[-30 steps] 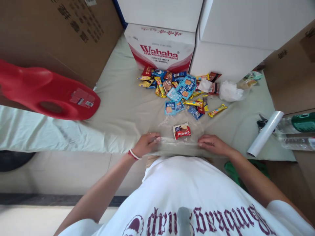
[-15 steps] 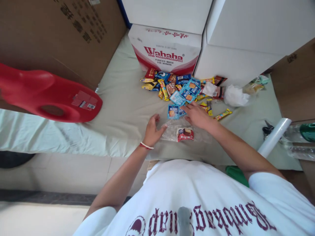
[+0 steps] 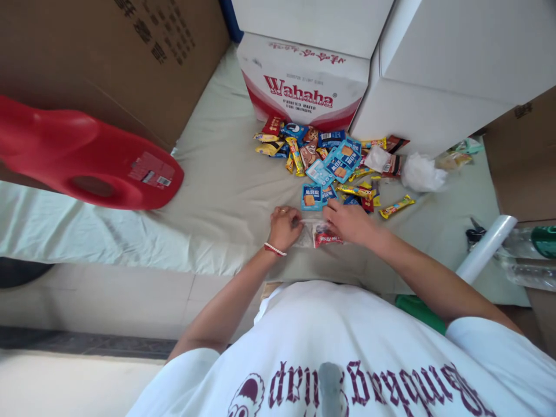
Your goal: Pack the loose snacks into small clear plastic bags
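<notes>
A clear plastic bag [image 3: 306, 234] lies between my hands near the table's front edge. Its left side is pinched by my left hand [image 3: 284, 227], which wears a bracelet at the wrist. My right hand [image 3: 346, 220] closes on the bag's upper right part, fingers bent and partly hidden. A red snack packet [image 3: 324, 237] shows at the bag, partly under the right hand; whether it is inside I cannot tell. Just beyond the fingers lie two blue snack packets [image 3: 311, 198], side by side. Behind them spreads a heap of small wrapped snacks [image 3: 309, 156] in yellow, blue and brown.
A Wahaha carton [image 3: 304, 87] stands behind the snacks, beside white boxes [image 3: 412, 104]. To the left, a red plastic jug [image 3: 99, 168] lies before a brown carton [image 3: 130, 69]. A plastic roll [image 3: 486, 246], bottles [image 3: 532, 240] and crumpled white plastic [image 3: 421, 172] are on the right.
My left hand has moved right and closed on the bag. The right hand has come down from the blue packets to the bag, uncovering snacks behind it. The view has shifted slightly.
</notes>
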Demonstrator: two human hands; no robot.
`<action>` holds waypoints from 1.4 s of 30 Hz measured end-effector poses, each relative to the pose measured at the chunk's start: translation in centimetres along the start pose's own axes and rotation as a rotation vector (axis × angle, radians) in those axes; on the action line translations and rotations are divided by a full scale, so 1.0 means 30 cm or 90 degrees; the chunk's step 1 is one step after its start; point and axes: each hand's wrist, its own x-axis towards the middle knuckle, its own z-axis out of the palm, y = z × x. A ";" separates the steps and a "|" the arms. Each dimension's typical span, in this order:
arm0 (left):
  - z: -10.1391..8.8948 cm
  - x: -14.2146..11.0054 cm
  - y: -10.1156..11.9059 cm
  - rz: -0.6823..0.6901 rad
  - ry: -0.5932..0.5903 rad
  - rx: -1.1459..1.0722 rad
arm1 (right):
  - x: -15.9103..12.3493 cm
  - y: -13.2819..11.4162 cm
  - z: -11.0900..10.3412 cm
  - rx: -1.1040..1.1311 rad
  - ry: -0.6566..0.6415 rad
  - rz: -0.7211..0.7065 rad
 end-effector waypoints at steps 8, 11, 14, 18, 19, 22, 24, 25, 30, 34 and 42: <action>-0.109 -0.086 -0.046 -0.102 -0.100 -0.056 | -0.141 -0.131 0.234 0.089 0.035 -0.024; -0.113 -0.115 0.004 -0.200 -0.205 -0.366 | -0.162 -0.156 0.282 0.149 0.073 -0.023; -0.061 -0.124 0.109 -0.239 -0.243 -0.641 | -0.181 -0.157 0.299 0.244 0.110 -0.032; 0.029 -0.116 0.232 -0.094 -0.164 -0.434 | -0.227 -0.105 0.288 0.403 0.196 0.022; 0.046 -0.116 0.247 -0.050 -0.143 -0.308 | -0.238 -0.082 0.286 0.421 0.251 0.099; 0.073 -0.126 0.263 0.024 -0.112 -0.005 | -0.253 -0.003 0.294 0.362 0.398 0.372; 0.075 -0.134 0.263 0.032 -0.102 0.099 | -0.247 0.041 0.304 0.313 0.350 0.416; 0.072 -0.136 0.264 0.040 -0.096 0.132 | -0.241 0.055 0.305 0.304 0.304 0.402; 0.061 -0.133 0.283 0.049 -0.020 0.199 | -0.196 0.021 0.237 0.311 0.288 0.310; 0.092 -0.118 0.251 0.016 0.047 0.071 | -0.108 -0.066 0.187 0.322 0.192 0.141; 0.068 -0.098 0.147 -0.197 0.004 -0.566 | -0.065 -0.086 0.258 0.477 0.237 0.138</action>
